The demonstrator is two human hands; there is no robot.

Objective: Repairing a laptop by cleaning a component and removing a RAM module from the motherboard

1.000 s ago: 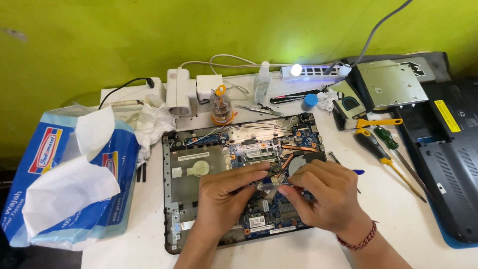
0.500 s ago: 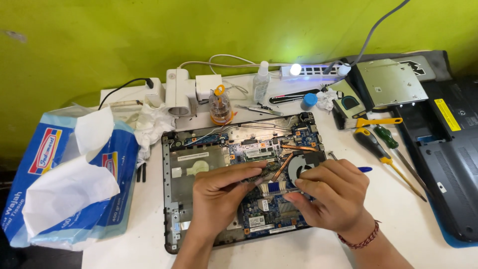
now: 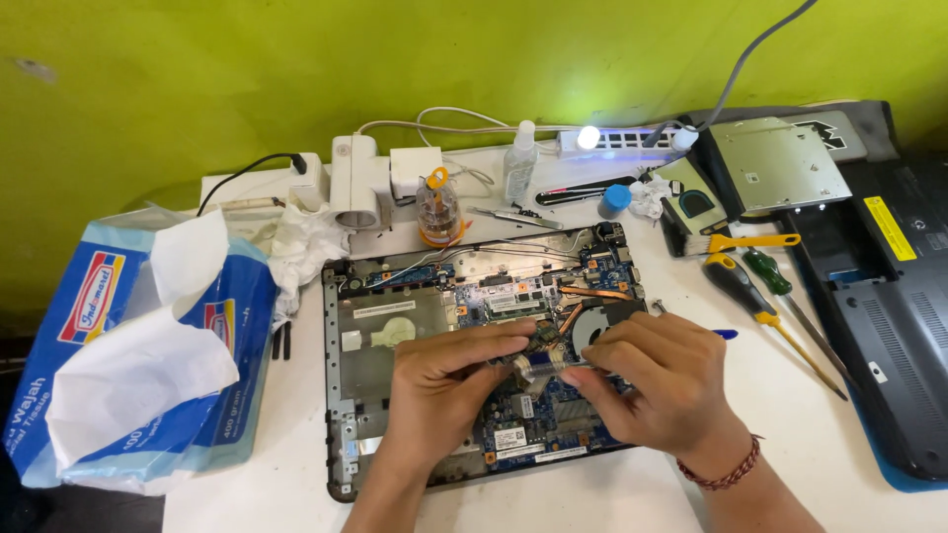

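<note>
Hands have closed together — both now pinch one small clear syringe [image 3: 538, 367].
Left hand [image 3: 444, 390] steadies, right hand [image 3: 657, 380] grips — keep it low over the opened laptop [image 3: 395, 326] mid-desk.

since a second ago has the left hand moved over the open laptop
Yes. The left hand has shifted slightly toward the fan, judged against the laptop.

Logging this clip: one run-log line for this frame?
left hand + right hand: pinching small clear syringe | over opened laptop | screwdrivers right
</note>
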